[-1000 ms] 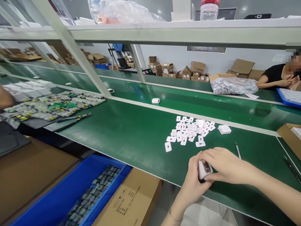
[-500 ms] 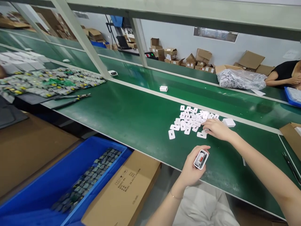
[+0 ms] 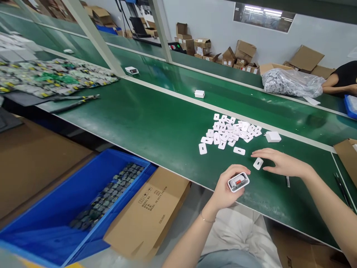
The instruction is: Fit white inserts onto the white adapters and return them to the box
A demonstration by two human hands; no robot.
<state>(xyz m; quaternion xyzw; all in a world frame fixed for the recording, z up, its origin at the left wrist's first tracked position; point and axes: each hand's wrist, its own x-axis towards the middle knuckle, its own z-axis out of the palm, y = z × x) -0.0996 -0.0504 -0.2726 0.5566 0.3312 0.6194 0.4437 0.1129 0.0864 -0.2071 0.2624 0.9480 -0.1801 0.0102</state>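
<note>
My left hand is wrapped around a white charger housing, its open end facing up at me with a red part and grey parts inside. To its right, my right hand holds a small white cover plate with a slot in its middle, between thumb and fingers. The plate is tilted and apart from the housing. Beyond both hands lies a loose pile of the same white cover plates on the green bench. One single plate lies nearer to my hands.
White chargers stand beyond the pile. Pliers and many circuit assemblies are at left. Below sit a blue bin and a carton. Tweezers lie at right. Another person's arm shows across the bench.
My right hand has moved from the pile toward me and to the right, bringing a cover plate away. My left hand has turned the housing to lie more sideways. The view has tilted down.
</note>
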